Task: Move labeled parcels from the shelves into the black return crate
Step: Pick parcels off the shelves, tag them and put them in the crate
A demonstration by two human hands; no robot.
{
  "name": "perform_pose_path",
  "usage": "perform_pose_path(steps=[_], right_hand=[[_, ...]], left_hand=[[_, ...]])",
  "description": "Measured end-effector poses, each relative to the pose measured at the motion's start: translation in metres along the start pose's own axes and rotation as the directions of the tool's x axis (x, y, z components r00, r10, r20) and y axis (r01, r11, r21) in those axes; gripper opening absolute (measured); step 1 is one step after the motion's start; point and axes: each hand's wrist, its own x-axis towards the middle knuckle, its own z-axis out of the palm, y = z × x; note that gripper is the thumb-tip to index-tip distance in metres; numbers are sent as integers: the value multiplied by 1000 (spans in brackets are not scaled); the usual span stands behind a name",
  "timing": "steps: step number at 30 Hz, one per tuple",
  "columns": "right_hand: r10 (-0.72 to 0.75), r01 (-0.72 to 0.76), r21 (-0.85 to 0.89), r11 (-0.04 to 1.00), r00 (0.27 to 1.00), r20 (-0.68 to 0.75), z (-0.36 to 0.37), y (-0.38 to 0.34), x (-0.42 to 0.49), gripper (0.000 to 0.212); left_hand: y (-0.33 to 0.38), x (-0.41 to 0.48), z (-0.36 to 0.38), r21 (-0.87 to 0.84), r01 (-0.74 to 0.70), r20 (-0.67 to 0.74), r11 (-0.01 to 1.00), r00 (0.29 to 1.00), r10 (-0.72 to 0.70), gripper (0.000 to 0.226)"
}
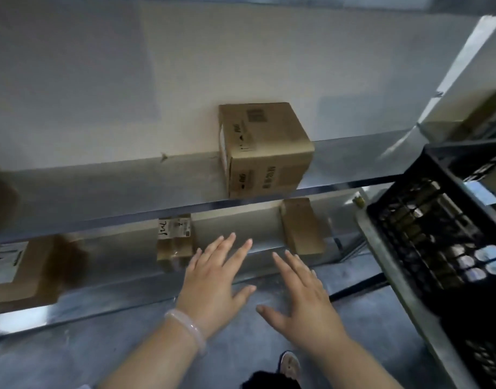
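Cardboard labelled parcel point(175, 242) sits lower-centre frame, just upper-left of left hand point(216, 279); right hand point(305, 301) farther. Both grips wide, empty.

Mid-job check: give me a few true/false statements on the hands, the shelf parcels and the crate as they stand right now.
1. The left hand and right hand are both empty, fingers straight. True.
2. The big cardboard box sits on the lower shelf. False: it stands on the upper shelf.
3. The black crate is empty. False: packed things show through its lattice side.
4. A small parcel with a white label lies on the lower shelf, just beyond the left hand. True.
5. The right hand grips the flat brown parcel. False: that parcel lies untouched, apart from the fingers.
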Motion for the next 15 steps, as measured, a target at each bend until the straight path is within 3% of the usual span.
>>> perform_pose_path(steps=[9, 15], right_hand=[[97, -99, 57, 993, 995, 32, -30, 139, 59, 84], [272, -279, 168, 945, 960, 62, 9, 220, 129, 81]], left_hand=[[80, 115, 106, -115, 127, 100, 985, 988, -116, 74], [72, 187, 194, -143, 212, 217, 967, 960, -178, 74]])
